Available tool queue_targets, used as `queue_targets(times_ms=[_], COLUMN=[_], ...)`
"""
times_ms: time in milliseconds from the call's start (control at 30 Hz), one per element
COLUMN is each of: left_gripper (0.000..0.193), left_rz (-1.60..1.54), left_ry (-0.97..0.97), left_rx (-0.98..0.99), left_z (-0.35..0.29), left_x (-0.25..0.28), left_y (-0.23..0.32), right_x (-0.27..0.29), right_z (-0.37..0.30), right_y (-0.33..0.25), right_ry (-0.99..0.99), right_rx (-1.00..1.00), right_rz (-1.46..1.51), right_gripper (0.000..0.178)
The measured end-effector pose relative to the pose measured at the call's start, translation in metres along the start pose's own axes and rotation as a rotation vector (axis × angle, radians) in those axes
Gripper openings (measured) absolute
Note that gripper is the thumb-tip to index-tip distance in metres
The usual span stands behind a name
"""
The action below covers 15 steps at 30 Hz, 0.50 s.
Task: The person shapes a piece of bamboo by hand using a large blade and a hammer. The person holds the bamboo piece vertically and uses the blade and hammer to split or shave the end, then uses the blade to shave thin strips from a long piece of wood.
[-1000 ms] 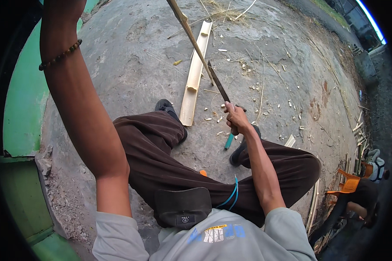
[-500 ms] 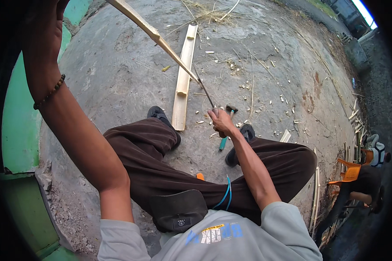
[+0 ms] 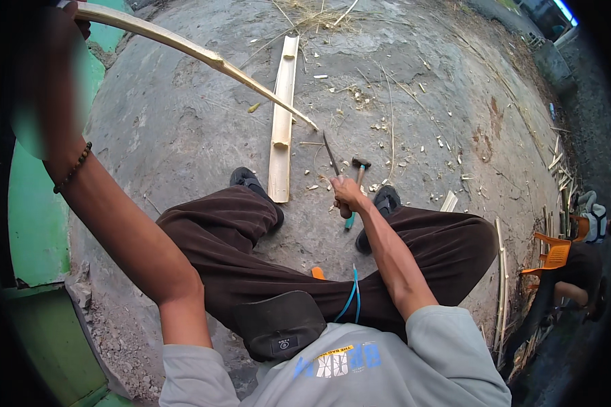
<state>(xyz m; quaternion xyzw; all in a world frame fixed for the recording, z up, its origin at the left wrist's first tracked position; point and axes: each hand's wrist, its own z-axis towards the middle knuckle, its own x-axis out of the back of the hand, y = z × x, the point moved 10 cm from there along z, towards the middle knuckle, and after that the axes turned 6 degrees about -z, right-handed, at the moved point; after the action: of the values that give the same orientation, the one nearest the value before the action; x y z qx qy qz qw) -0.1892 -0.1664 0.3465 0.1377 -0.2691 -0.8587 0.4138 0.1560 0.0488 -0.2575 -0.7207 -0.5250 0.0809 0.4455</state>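
Note:
At the upper left, my left hand (image 3: 64,51), dark and partly blurred, is closed around one end of a long split bamboo strip (image 3: 210,57). The strip slopes down to the right, passing over a wider bamboo half (image 3: 280,166) lying on the ground. My right hand (image 3: 347,192) grips the handle of a knife, its narrow dark blade (image 3: 330,152) pointing up and slightly left. A small gap separates the blade's tip from the strip's thin end. Just beside my right hand, a hammer (image 3: 360,165) with a dark head and teal handle end lies on the ground.
Bamboo chips (image 3: 360,98) and thin fibres litter the concrete ground (image 3: 183,115). Green panels (image 3: 37,224) stand along the left. Bamboo lengths (image 3: 501,292) lie at the right, near an orange chair (image 3: 555,252) and another person (image 3: 580,275). My shoes flank the work area.
The bamboo strip has swung to a flatter slope, its held end moving left with my left hand. The knife has shifted slightly right, and its blade has come apart from the strip.

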Motion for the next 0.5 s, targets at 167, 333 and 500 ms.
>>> queue_targets(times_ms=[167,333,500], left_gripper=[0.032,0.028,0.033], left_rz=[-0.042,-0.032,0.048], left_ry=[0.013,0.06,0.178], left_rx=[0.109,0.075,0.109], left_z=[-0.002,-0.003,-0.019], left_x=[0.013,0.015,0.018], left_y=[-0.019,-0.017,-0.003], right_x=[0.024,0.034,0.038], right_z=[0.008,0.01,0.004], right_y=[0.015,-0.052,-0.035], right_ry=[0.025,0.161,0.401], right_rx=[-0.177,0.074,0.214], right_rz=[0.487,0.274,-0.331], right_gripper=[0.043,0.046,0.054])
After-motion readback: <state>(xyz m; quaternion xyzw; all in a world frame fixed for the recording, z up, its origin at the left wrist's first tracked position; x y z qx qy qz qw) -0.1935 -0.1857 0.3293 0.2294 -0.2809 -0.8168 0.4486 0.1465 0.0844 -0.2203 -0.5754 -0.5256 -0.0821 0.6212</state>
